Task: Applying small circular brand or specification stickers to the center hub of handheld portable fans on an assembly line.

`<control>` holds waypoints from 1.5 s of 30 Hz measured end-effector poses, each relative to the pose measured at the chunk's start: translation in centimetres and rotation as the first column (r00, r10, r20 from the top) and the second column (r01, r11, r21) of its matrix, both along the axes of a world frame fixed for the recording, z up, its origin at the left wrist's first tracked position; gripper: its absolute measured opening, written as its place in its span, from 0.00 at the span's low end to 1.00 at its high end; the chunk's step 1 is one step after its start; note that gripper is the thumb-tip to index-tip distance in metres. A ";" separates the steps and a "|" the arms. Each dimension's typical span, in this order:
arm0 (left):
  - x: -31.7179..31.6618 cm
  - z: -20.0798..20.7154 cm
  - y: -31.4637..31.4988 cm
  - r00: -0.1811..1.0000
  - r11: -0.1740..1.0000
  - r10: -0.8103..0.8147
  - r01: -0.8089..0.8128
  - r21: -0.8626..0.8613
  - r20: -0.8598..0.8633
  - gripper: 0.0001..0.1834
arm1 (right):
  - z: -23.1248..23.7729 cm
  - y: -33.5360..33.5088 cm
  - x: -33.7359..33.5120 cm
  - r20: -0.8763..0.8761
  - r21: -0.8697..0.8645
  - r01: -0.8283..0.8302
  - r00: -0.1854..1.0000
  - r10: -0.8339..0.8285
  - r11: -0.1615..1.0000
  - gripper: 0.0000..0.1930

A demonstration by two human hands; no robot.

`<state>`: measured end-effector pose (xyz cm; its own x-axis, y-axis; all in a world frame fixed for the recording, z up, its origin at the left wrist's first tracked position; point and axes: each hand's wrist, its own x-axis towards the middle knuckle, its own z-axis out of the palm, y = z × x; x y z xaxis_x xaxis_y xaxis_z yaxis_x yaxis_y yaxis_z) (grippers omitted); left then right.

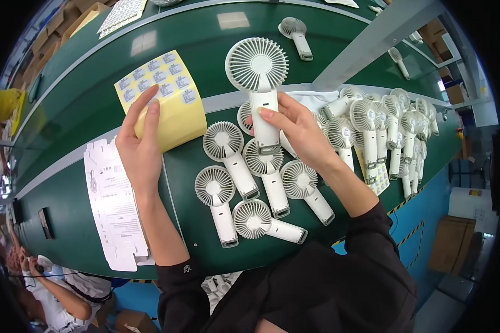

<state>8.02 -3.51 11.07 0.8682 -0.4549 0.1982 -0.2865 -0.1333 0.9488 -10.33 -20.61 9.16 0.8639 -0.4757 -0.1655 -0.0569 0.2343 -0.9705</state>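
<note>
My right hand [294, 125] grips a white handheld fan [266, 114] by its handle, its round ribbed head [256, 64] pointing away from me. The fan is raised over the table, thumb across the handle's front. On the left, my left hand [139, 136] reaches over a yellow sheet of small silvery stickers [178, 119]. Its thumb and index finger come together at one sticker on the sheet's lower row; the other fingers are mostly hidden. Between my arms several similar fans [215, 186] lie on the green table, heads mostly away from me.
A heap of white fans [394, 119] covers the right of the table, with another sticker sheet [379, 180] partly under it. Flat printed white cardboard [114, 205] lies at left. A grey post [366, 47] rises at the back right; one fan [295, 36] lies beyond. A co-worker [55, 299] sits lower left.
</note>
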 end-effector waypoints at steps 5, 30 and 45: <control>0.3 -0.1 0.1 0.999 1.000 -0.024 0.023 0.022 0.039 0.16 | -0.2 0.5 -0.1 0.009 0.046 -0.069 0.998 0.069 0.997 0.22; 1.2 -0.9 1.1 0.935 0.939 -0.344 0.342 -0.045 -0.086 0.15 | 0.4 1.7 3.6 0.183 -0.907 0.183 0.982 -0.038 0.378 0.19; 1.9 -1.8 1.2 0.985 0.989 -0.147 0.147 -0.008 -0.085 0.10 | -1.1 0.2 9.5 0.499 -0.864 0.500 0.836 0.229 0.058 0.19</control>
